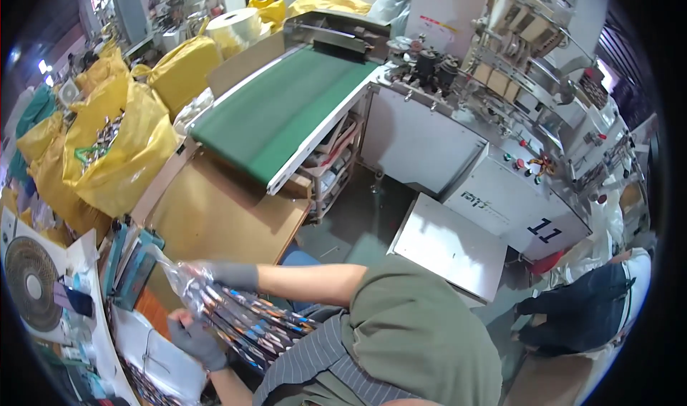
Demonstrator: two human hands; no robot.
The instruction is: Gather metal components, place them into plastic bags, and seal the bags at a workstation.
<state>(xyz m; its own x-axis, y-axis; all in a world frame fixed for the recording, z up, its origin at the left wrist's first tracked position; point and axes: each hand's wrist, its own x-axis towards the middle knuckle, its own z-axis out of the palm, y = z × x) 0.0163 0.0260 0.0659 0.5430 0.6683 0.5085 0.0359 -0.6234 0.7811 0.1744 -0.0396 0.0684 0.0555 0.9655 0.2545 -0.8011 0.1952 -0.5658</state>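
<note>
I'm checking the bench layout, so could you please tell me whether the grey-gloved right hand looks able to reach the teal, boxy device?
Probably yes: the teal device sits just beyond the right hand, but the clear plastic bag of long, multicoloured pieces extends between them and would likely need shifting.

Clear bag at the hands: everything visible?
The clear bag looks like thin plastic, holding long dark strips with white, orange and blue patches. It slants, narrow end at upper left, wider part near the striped apron. The right hand touches its upper side; the left hand is at its lower edge, contact unclear.
</note>
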